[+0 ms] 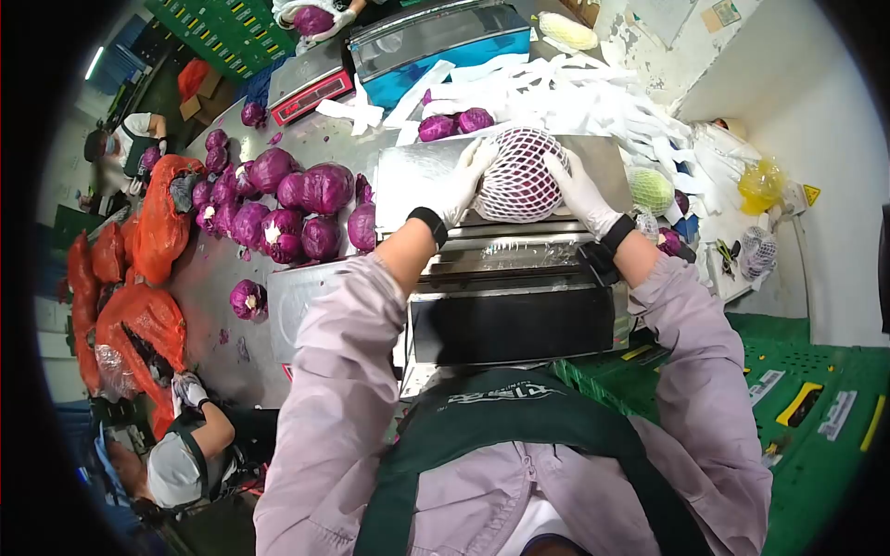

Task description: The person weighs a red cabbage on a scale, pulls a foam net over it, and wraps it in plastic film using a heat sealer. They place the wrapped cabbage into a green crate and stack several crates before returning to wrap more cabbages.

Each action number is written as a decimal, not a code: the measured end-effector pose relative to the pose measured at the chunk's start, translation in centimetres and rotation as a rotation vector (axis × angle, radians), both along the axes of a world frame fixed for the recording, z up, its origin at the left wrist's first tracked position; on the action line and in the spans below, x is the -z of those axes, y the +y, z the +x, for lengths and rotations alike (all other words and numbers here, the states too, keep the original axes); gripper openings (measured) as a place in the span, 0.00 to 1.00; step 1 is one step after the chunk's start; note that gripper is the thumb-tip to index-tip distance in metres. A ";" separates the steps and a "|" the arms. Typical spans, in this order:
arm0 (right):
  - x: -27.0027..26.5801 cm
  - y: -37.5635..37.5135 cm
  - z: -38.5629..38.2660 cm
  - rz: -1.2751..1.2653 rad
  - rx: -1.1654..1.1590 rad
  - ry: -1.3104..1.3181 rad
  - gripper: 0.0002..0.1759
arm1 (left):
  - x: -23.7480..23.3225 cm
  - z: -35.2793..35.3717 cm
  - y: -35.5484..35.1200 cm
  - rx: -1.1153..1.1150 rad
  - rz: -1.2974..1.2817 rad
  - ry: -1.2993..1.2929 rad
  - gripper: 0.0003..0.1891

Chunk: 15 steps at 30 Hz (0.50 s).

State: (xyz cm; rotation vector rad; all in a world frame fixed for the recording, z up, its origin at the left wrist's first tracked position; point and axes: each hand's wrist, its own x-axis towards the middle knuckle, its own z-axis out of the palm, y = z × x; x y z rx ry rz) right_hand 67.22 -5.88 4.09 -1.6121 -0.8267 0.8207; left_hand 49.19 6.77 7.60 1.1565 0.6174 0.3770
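A red cabbage (519, 176) in a white foam net sits over the flat metal top of a wrapping machine (408, 176). My left hand (466, 183), in a white glove, presses against its left side. On the opposite side, my gloved right hand (582, 190) has its fingers against the net. Between them the two hands hold the cabbage. Just behind it lie two bare red cabbages (454, 124). Clear film (519, 252) shows on the machine's front part, nearer to me.
Many loose red cabbages (320, 189) cover the table to the left, beside red mesh sacks (167, 222). White foam nets (556, 88) are heaped at the back. Green crates (788, 408) stand at lower right. Co-workers are at left, one (190, 454) near the sacks, another at the top.
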 end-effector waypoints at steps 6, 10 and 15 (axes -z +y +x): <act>-4.7 -7.8 3.2 -0.245 -0.212 -0.348 0.29 | 0.1 -7.3 3.0 0.193 0.882 0.463 0.29; -5.5 -11.0 5.9 -0.007 -0.805 -1.193 0.19 | -2.0 -11.3 1.7 0.860 1.778 0.264 0.25; -1.2 -9.9 5.7 0.052 -0.905 -1.152 0.10 | 1.1 -11.4 3.1 0.900 1.823 0.206 0.20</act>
